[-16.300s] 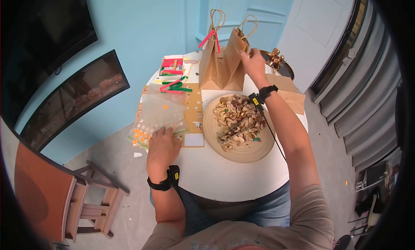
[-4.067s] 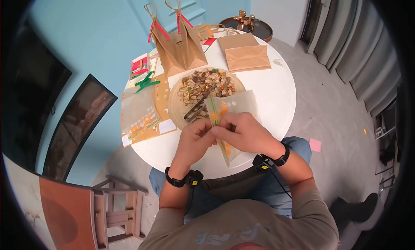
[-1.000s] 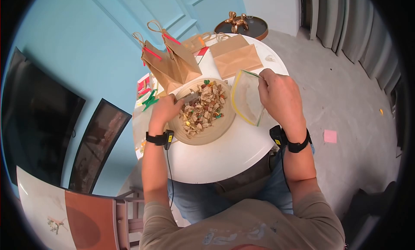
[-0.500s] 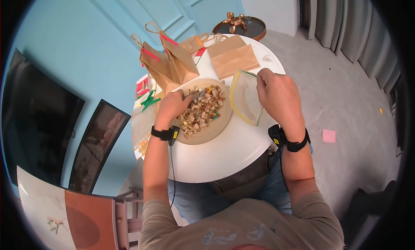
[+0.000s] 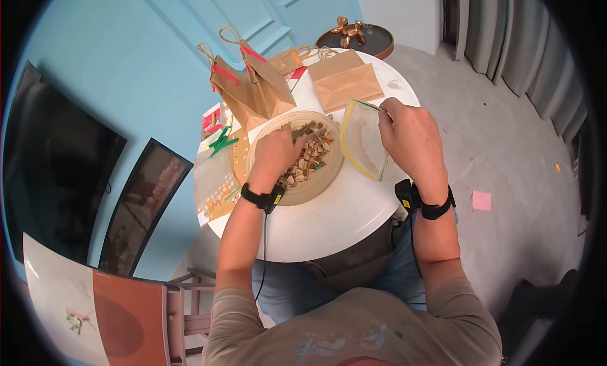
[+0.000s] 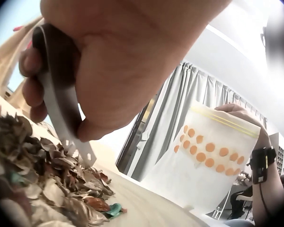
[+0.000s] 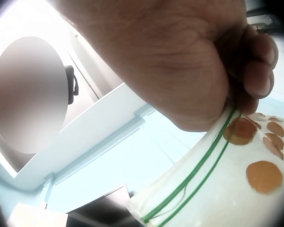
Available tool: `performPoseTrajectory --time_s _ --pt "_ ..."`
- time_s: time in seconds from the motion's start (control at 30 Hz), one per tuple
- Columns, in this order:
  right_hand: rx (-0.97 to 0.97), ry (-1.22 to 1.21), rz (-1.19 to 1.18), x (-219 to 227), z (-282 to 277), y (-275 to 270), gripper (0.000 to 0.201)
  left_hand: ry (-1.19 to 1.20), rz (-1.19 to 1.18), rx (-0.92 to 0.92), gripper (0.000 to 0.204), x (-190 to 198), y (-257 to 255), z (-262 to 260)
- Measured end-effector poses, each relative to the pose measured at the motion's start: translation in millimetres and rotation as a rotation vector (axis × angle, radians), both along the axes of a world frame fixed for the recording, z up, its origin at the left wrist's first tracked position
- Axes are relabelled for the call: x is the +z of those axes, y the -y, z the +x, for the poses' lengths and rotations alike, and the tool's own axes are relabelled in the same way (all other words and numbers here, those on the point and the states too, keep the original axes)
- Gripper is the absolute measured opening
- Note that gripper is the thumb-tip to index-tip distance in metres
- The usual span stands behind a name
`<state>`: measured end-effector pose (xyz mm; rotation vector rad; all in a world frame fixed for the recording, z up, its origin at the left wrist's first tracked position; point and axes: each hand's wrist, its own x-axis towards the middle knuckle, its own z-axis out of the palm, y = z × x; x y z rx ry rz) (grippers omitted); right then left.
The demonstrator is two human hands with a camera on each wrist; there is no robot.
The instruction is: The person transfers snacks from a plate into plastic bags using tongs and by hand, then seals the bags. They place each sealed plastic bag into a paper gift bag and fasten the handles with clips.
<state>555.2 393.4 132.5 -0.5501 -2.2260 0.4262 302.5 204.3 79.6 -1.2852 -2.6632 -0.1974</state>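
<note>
Over the round plate, the left hand grips metal tongs, fingers on one side and thumb on the other. In the left wrist view the tongs' tips touch the heap of dried petals. The right hand pinches the top edge of a translucent zip bag with orange dots, beside the plate's right rim. The bag's mouth gapes toward the plate, and its zip strip shows green in the right wrist view.
Two upright paper bags with red clips stand behind the plate; a flat paper bag lies at the back right. Green clips and another dotted bag are on the left. A side table stands beyond.
Since half a second ago, the left hand with the tongs has moved right, further over the petals. The right hand and its bag are nearly unchanged. Earlier, both hands were at the bag's zip.
</note>
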Motion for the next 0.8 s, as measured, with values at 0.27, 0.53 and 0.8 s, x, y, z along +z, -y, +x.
performPoseTrajectory --time_s 0.27,0.53,0.8 --pt "0.015 0.035 -0.019 -3 -3 4 0.015 -0.118 0.064 0.277 0.044 28 99 16" --pt "0.022 0.051 -0.026 -2 -8 10 0.015 0.127 0.245 0.511 0.047 5 144 19" --pt "0.042 0.073 -0.008 -5 -19 17 0.016 0.197 0.216 0.456 0.049 -20 138 -5"
